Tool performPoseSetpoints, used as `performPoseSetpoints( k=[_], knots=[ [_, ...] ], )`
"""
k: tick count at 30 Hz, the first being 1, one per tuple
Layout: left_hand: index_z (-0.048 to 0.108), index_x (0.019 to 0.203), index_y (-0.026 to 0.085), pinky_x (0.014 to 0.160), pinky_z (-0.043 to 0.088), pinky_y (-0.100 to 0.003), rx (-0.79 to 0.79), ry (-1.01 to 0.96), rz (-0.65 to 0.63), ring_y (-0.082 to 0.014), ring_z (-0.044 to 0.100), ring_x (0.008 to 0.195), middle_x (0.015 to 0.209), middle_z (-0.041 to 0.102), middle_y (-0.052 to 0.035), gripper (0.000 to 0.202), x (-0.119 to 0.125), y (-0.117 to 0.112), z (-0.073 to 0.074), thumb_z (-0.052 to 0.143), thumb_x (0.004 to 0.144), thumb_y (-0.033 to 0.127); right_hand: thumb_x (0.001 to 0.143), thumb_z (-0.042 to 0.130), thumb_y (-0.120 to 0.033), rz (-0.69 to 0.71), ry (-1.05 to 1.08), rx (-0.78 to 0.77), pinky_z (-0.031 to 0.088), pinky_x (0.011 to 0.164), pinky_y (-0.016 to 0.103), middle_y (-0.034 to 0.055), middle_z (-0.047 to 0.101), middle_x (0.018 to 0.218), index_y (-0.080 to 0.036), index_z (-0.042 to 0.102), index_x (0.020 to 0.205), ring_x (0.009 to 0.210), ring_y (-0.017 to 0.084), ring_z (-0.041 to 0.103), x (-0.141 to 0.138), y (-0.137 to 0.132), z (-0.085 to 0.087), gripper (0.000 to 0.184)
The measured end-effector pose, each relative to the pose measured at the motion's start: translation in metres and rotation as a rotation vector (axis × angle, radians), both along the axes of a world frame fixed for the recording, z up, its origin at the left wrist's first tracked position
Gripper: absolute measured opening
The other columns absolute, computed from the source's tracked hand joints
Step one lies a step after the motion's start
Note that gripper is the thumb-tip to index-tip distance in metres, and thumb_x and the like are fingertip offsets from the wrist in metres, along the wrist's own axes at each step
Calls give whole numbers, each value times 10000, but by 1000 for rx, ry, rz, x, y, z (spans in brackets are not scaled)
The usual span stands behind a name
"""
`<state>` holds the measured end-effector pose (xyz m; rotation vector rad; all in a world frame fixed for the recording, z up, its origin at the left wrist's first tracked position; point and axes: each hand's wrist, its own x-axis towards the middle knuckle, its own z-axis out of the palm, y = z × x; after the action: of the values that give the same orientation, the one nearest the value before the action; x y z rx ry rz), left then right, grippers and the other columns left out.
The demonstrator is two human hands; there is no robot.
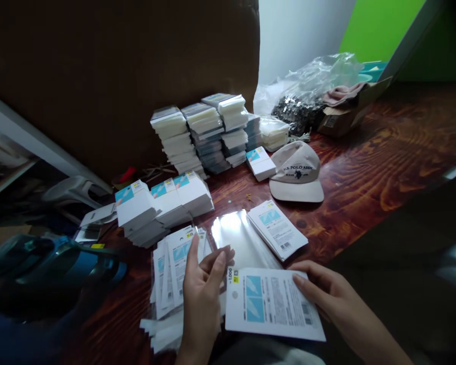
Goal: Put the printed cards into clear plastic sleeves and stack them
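Note:
My right hand [332, 294] pinches a white printed card [281, 327] by its upper right edge; the card lies sideways, with blue pictures, a yellow mark and a barcode. Close to the card's left end is my left hand [201, 299], its fingers apart and nothing clearly in it. Behind the left hand lies a fanned pile of similar cards [177, 253] in clear sleeves. Clear plastic sleeves [231, 235] form a shiny stack between that pile and a neat stack of printed cards [277, 230] at the right.
Banded card stacks [137, 208] stand at the left, and tall packed stacks [175, 137] at the back. A beige cap [296, 172] sits beside a small banded stack [260, 162]. Farther back are a plastic bag [323, 76] and a cardboard box [338, 121]. A blue bottle [72, 261] is at the left.

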<state>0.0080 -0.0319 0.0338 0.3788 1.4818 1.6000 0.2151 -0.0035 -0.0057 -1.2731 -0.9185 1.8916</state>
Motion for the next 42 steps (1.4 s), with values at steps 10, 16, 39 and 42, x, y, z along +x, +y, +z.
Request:
performPoseSetpoints(
  k=[10, 16, 39, 42],
  knots=[
    [675, 944, 165, 694, 557, -209, 68, -271, 73, -149, 713, 804, 913, 761, -62, 261, 4, -20, -10, 767, 743, 306, 688, 783, -478, -255, -89, 100, 456, 507, 214, 23, 699, 715, -191, 679, 938, 621, 162, 611, -27, -5, 11, 395],
    [688, 956, 156, 652, 546, -197, 86, -259, 142, -170, 716, 777, 871, 760, -73, 332, 10, -26, -13, 779, 716, 365, 696, 780, -474, -351, -146, 160, 319, 390, 167, -28, 595, 580, -189, 689, 918, 466, 78, 438, -36, -19, 3, 373],
    [670, 913, 168, 613, 574, -264, 99, -214, 230, -194, 712, 669, 727, 736, -31, 404, -35, -14, 3, 831, 621, 394, 771, 735, -458, -28, 102, 116, 472, 567, 243, 12, 663, 654, -202, 705, 852, 577, 138, 578, -58, -39, -9, 270],
    [682, 877, 166, 617, 579, -275, 85, -220, 183, -201, 713, 666, 696, 730, -31, 382, -42, -17, 6, 832, 618, 403, 781, 712, -491, 7, 75, 118, 469, 574, 240, 20, 654, 615, -187, 726, 749, 572, 136, 574, -61, -42, -7, 306]
  ],
)
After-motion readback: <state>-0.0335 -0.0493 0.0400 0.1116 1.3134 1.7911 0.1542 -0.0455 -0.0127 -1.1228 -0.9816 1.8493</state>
